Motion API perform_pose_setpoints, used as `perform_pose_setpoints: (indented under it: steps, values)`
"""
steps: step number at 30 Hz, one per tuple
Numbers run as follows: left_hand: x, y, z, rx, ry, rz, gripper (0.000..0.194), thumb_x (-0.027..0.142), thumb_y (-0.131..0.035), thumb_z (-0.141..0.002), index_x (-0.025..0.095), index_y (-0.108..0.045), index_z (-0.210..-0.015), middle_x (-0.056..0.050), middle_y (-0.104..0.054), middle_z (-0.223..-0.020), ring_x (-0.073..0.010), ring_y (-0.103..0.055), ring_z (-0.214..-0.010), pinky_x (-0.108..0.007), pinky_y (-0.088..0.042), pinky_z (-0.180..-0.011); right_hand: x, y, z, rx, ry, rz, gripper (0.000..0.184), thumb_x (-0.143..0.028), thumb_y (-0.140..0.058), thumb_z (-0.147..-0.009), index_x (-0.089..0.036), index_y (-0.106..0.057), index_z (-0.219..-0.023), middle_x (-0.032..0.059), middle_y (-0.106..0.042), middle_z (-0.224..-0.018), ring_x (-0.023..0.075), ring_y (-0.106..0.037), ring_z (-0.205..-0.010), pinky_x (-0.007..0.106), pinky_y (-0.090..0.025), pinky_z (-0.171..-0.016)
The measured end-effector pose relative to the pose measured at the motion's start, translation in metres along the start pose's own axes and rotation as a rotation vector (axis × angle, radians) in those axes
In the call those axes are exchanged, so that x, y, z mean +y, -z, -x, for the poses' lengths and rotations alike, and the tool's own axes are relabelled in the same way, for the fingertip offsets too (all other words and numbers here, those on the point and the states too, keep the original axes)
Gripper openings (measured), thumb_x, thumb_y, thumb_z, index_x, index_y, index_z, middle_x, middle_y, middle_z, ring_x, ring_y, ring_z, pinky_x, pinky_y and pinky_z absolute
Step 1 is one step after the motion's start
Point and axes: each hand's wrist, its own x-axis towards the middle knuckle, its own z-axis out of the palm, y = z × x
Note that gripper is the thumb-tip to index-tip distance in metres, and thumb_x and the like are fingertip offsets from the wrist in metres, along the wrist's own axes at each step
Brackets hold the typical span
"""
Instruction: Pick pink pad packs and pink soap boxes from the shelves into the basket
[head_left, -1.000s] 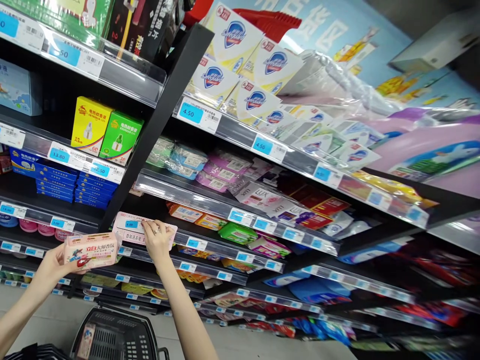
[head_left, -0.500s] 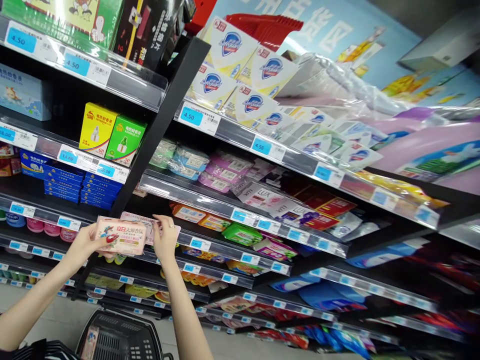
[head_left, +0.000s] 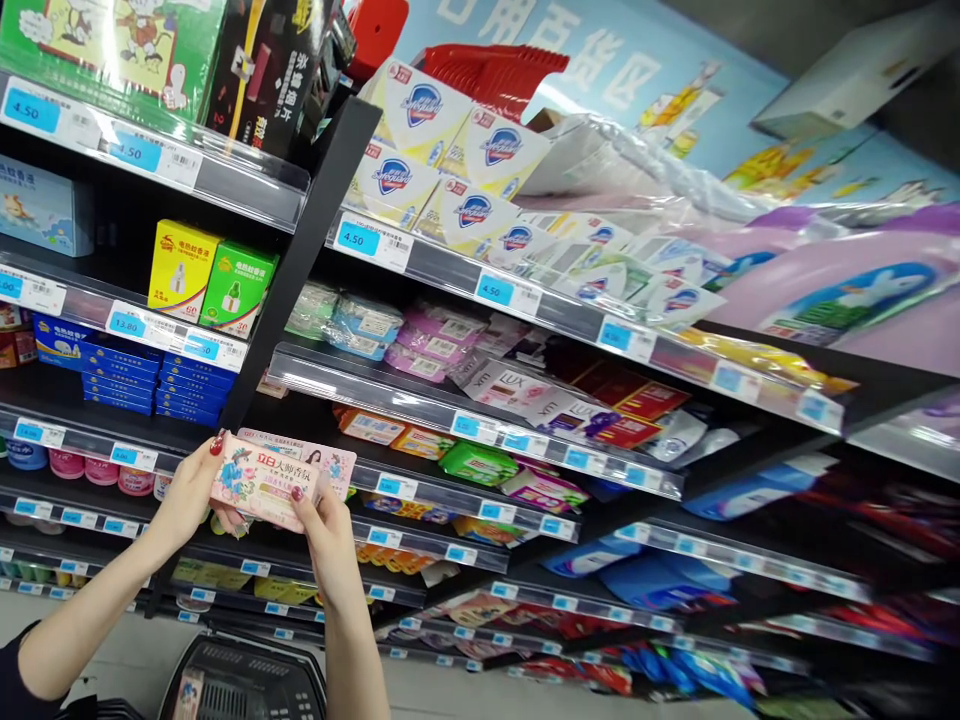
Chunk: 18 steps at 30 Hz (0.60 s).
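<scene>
In front of the shelf I hold a pink pack of soap (head_left: 266, 478) with a floral print and Chinese lettering, its printed face toward me. My left hand (head_left: 187, 497) grips its left end, the thumb on the upper edge. At its lower right corner my right hand (head_left: 330, 530) is closed on it, thumb over the front. Just behind the pack stands a pink printed display card (head_left: 336, 472), partly hidden by the pack and my fingers. Whatever lies behind this card is out of sight.
Below my arms is a black shopping basket (head_left: 247, 650) with a similar pink pack (head_left: 188, 694) inside. Safeguard soap boxes (head_left: 472, 212) fill the upper shelf. A black upright (head_left: 307, 250) parts this bay from the yellow box (head_left: 182, 270) and other repellent boxes.
The soap pack has shifted slightly right and tilted. My right hand has come down from the display card onto the pack's lower right corner; my left thumb has moved to its upper edge.
</scene>
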Motion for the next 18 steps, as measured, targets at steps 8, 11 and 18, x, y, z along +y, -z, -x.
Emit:
perform_pose_setpoints:
  steps: [8,11,18]
  values:
    - [-0.002,0.005,0.002,-0.008,-0.078,-0.022,0.061,0.076,-0.051,-0.08,0.016,-0.05,-0.095,-0.003,-0.064,-0.046,-0.0219,-0.061,-0.037,-0.028,-0.052,-0.036,0.0,-0.004,0.004,0.051,0.035,0.079,0.047,-0.058,-0.066,-0.08,-0.018,-0.069,-0.106,0.0091,-0.074,-0.101,0.0243,-0.069,-0.091,0.036,-0.055,-0.084]
    - [-0.006,0.008,-0.002,0.008,-0.173,-0.054,0.048,0.067,-0.049,-0.087,0.019,-0.048,-0.091,0.0,-0.062,-0.044,-0.0194,-0.059,-0.035,-0.025,-0.05,-0.036,-0.008,-0.011,0.011,0.1,0.071,0.176,0.05,-0.061,-0.058,-0.084,-0.016,-0.069,-0.102,0.0083,-0.074,-0.089,0.0203,-0.067,-0.076,0.029,-0.055,-0.068]
    - [-0.025,0.0,-0.016,-0.027,-0.051,0.382,0.061,0.062,-0.073,-0.071,0.014,-0.053,-0.103,0.001,-0.061,-0.045,-0.0165,-0.048,-0.024,-0.022,-0.037,-0.024,-0.009,-0.033,0.025,0.478,0.279,0.584,0.046,-0.05,-0.039,-0.097,-0.014,-0.068,-0.099,0.0072,-0.073,-0.077,0.0176,-0.066,-0.062,0.024,-0.05,-0.057]
